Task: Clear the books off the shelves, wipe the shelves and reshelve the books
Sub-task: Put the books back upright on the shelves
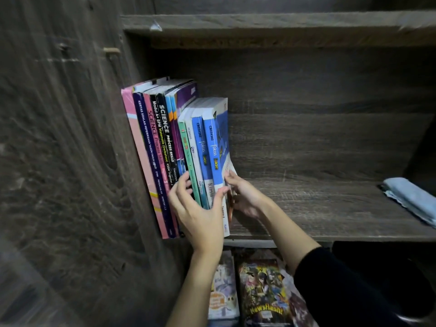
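1. A row of books (162,147) stands at the left end of the middle shelf (318,208), leaning left against the side panel (70,138) of the bookcase.
2. The four short books (198,147) make up the right part of the row. The last of them is a blue book (213,147).
3. The left hand (200,213) grips the short books at their lower spines, with the fingers on the left of the group and the thumb across the blue spine.
4. The right hand (245,199) pinches the blue book at the lower edge of its front cover, which bends away from the pages.
5. A folded light blue cloth (410,197) lies at the right end of the same shelf, well apart from the books.
6. Comics (264,291) lie flat on the level below.
7. A dark sleeve (342,291) covers the right forearm.
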`<state>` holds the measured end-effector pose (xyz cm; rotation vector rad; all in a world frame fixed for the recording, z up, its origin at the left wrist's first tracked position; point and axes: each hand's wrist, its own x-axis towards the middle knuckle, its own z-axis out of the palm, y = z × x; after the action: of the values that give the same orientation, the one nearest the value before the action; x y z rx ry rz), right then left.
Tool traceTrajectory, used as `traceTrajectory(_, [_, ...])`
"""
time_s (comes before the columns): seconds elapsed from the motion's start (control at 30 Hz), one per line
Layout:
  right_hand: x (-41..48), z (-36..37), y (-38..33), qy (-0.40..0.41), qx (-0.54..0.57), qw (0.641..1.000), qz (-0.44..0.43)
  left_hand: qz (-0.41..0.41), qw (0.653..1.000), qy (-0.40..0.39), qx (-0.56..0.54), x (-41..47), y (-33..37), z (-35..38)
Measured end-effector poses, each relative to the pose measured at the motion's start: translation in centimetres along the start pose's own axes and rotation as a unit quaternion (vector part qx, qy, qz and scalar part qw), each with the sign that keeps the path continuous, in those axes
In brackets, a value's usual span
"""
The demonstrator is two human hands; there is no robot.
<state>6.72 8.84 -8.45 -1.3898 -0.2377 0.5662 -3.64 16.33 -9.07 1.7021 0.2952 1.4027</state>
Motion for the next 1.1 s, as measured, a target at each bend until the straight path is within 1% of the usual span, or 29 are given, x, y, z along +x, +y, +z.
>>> traceTrajectory(0.13, [0.4, -0.2, -0.1, -0.004, -0.002, 1.0, -0.003, 0.061, 0.998, 0.026, 0.022, 0.3, -1.0, -0.2])
traceTrajectory(0.3, [0.9, -0.2, -0.2, -0.011, 0.005, 1.0, -0.011, 0.043, 0.998, 0.024, 0.036, 0.5, -0.5, -0.3])
traceTrajectory(0.47, [1.2, -0.2, 0.3, 0.001, -0.006, 1.0, -0.018, 0.037, 0.999, 0.007, 0.038, 1.0, -0.5, -0.5])
traceTrajectory(0.53, [1.6, -0.2, 0.6, 0.005, -0.008, 1.0, -0.015, 0.052, 0.998, 0.0, 0.036, 1.2, -0.4, -0.8])
traceTrajectory(0.67, [3.2, -0.1, 1.6, 0.006, 0.011, 1.0, -0.014, 0.109, 0.993, -0.014, 0.049, 2.1, -0.1, -1.6])
traceTrajectory(0.77, [4.3, 0.7, 2.1, 0.007, 0.052, 0.998, -0.028, 0.099, 0.995, -0.032, 0.007, 2.7, -0.2, -2.2])
traceTrajectory(0.83, [4.4, 1.2, 2.3, 0.015, 0.046, 0.998, -0.046, 0.084, 0.996, -0.028, -0.014, 2.4, -0.7, -2.6])
traceTrajectory(0.93, [4.0, 1.6, 2.9, 0.056, -0.028, 0.994, -0.084, 0.108, 0.994, -0.024, -0.016, 1.7, -2.0, -2.7])
traceTrajectory(1.0, [3.6, 1.8, 3.1, 0.115, -0.077, 0.985, -0.106, 0.136, 0.99, -0.047, 0.001, 1.1, -2.8, -2.9])
traceTrajectory(1.07, [2.9, 1.8, 2.9, 0.196, -0.133, 0.959, -0.155, 0.137, 0.988, -0.07, 0.012, 0.5, -3.6, -3.5])
traceTrajectory(1.1, [2.3, 1.7, 2.9, 0.224, -0.161, 0.942, -0.189, 0.119, 0.99, -0.076, 0.008, 0.2, -3.9, -3.8])
